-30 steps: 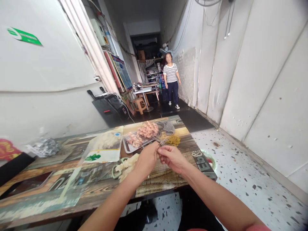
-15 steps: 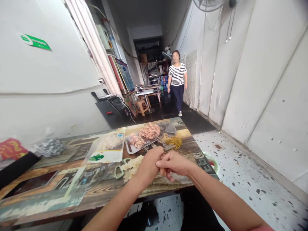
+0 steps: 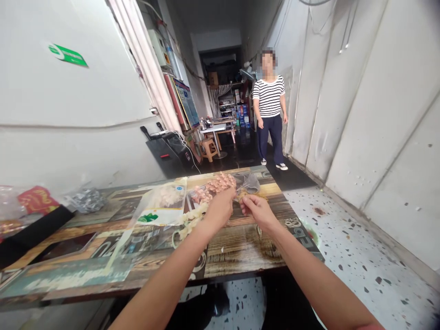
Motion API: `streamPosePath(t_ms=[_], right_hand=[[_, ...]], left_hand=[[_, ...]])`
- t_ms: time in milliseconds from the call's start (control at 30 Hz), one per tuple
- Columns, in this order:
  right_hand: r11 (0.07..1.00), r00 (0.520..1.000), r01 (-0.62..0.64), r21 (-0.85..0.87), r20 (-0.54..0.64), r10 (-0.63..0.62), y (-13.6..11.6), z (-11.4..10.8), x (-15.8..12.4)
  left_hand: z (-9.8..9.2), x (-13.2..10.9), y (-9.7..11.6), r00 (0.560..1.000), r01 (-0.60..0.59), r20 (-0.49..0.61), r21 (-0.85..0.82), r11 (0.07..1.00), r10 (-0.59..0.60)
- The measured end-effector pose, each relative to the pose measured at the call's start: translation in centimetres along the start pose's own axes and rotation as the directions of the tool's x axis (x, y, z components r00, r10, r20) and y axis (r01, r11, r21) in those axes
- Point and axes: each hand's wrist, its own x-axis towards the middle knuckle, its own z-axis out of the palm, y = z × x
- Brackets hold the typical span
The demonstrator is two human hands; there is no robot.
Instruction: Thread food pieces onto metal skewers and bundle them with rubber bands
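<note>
My left hand (image 3: 220, 208) reaches over the wooden table (image 3: 237, 250), fingers curled round the stick ends of a bunch of pink meat skewers (image 3: 220, 183) that lies on a metal tray mostly hidden behind the hand. Close beside it, my right hand (image 3: 256, 211) is pinched shut at the same stick ends; what it grips is hidden. A grey cloth (image 3: 251, 182) lies just beyond the right hand. Pale raw meat pieces (image 3: 192, 217) lie left of my left wrist.
A clear plastic bag (image 3: 161, 204), green-handled scissors (image 3: 176, 237), crumpled foil (image 3: 85, 200) and a red packet (image 3: 34, 199) lie on the table. A person in a striped shirt (image 3: 270, 98) stands in the corridor beyond. A black speaker (image 3: 168, 153) and a stool (image 3: 208, 149) stand at back left.
Both hands moved forward from the table's middle to the tray, carrying the skewer bunch. The person in the striped shirt walked closer. My view shifted left.
</note>
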Motion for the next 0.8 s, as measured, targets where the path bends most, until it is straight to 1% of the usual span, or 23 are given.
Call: streamPosePath(t_ms=[100, 167, 233, 300, 333, 500, 567, 600, 633, 667, 700, 733, 767, 800], right_hand=[[0.997, 0.994, -0.027, 0.077, 0.11, 0.019, 0.1, 0.2, 0.3], [0.99, 0.985, -0.06, 0.126, 0.171, 0.038, 0.2, 0.5, -0.1], [0.985, 0.98, -0.082, 0.154, 0.192, 0.052, 0.3, 0.8, -0.8], [0.985, 0.984, -0.095, 0.143, 0.164, 0.071, 0.5, 0.9, -1.5], [0.987, 0.987, -0.102, 0.127, 0.136, 0.084, 0.6, 0.9, -1.8], [0.995, 0.995, -0.099, 0.0, -0.023, 0.099, 1.3, 1.0, -2.9], [0.996, 0.991, -0.092, 0.01, -0.097, 0.093, 1.4, 1.0, -3.2], [0.993, 0.989, -0.102, 0.063, -0.103, 0.108, 1.4, 1.0, -3.4], [0.981, 0.987, -0.133, 0.145, -0.071, 0.144, 1.4, 0.9, -3.6], [0.952, 0.98, -0.196, 0.235, 0.01, 0.199, 1.4, 0.8, -3.8], [0.906, 0.958, -0.285, 0.313, 0.129, 0.257, 1.5, 0.7, -4.1], [0.85, 0.915, -0.388, 0.356, 0.263, 0.307, 1.6, 0.6, -4.3], [0.804, 0.859, -0.478, 0.355, 0.38, 0.343, 1.7, 0.4, -4.5], [0.782, 0.808, -0.535, 0.319, 0.463, 0.364, 1.8, 0.2, -4.6]], left_hand=[[0.1, -0.7, 0.8, 0.996, -0.077, 0.023, -0.165, 0.983, 0.082], [0.4, -1.1, 1.2, 0.995, -0.087, 0.025, -0.148, 0.985, 0.092], [0.7, -1.5, 1.4, 0.996, -0.084, 0.013, -0.046, 0.995, 0.085], [0.9, -1.9, 1.3, 0.996, -0.093, 0.013, 0.025, 0.995, 0.092], [1.1, -2.2, 1.3, 0.995, -0.095, 0.022, 0.03, 0.995, 0.095], [1.4, -3.6, 1.5, 0.994, -0.09, 0.065, -0.01, 0.996, 0.09], [1.4, -4.1, 1.7, 0.994, -0.093, 0.063, 0.014, 0.996, 0.091], [1.3, -4.3, 1.8, 0.994, -0.095, 0.059, 0.026, 0.995, 0.094], [1.3, -4.5, 1.9, 0.994, -0.1, 0.056, 0.032, 0.994, 0.098], [1.3, -4.6, 2.0, 0.993, -0.105, 0.053, 0.035, 0.994, 0.103], [1.2, -4.7, 2.1, 0.993, -0.11, 0.047, 0.039, 0.993, 0.109], [1.2, -4.8, 2.2, 0.993, -0.115, 0.04, 0.049, 0.992, 0.113], [1.2, -5.0, 2.2, 0.992, -0.12, 0.033, 0.067, 0.99, 0.118], [1.2, -5.1, 2.3, 0.991, -0.129, 0.026, 0.092, 0.987, 0.128]])
